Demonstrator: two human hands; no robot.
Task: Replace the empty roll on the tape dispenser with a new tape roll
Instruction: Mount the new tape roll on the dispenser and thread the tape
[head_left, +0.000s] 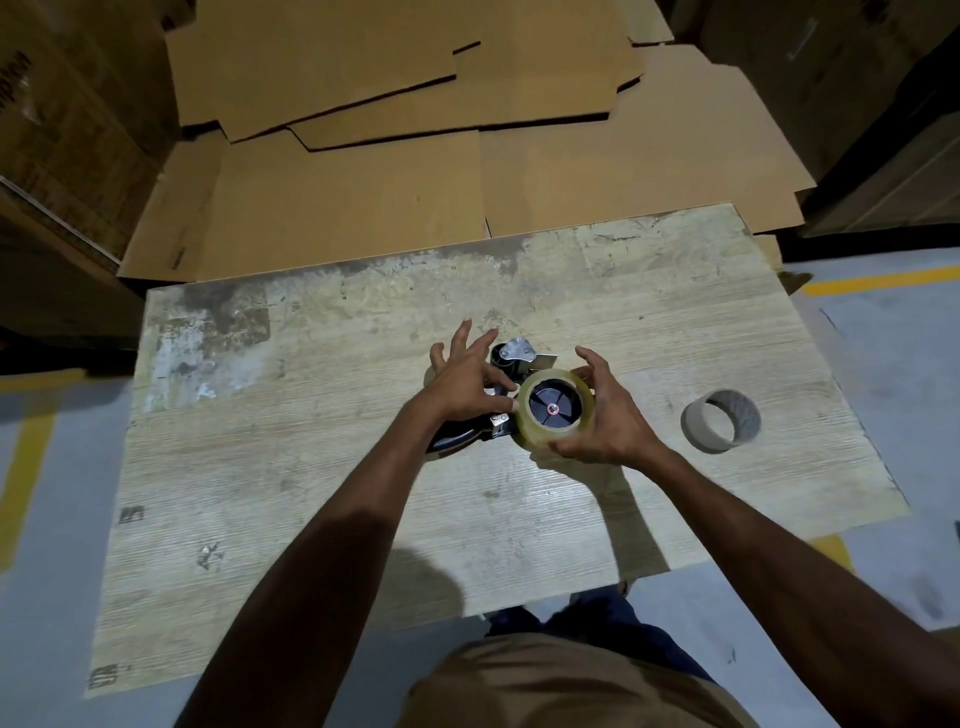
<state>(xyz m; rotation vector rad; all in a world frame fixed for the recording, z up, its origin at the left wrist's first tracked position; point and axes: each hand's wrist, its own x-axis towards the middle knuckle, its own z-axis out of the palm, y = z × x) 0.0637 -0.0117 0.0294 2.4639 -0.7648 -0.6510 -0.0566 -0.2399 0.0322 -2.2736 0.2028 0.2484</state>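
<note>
Both forearms reach up from the bottom of the frame and meet just above its centre. The left hand (465, 384) lies palm-down on the tape dispenser (517, 354), fingers spread wide and pointing toward the top of the frame, thumb angled toward the roll. The right hand (608, 422) curls around the new tape roll (525, 432), thumb along its lower edge and fingers hooked over its upper right rim. The clear roll sits over the dispenser's black hub at the middle of the worn surface (311, 467). The empty roll (698, 431) stands apart at right. Flat cardboard sheets (363, 208) fill the upper frame.
</note>
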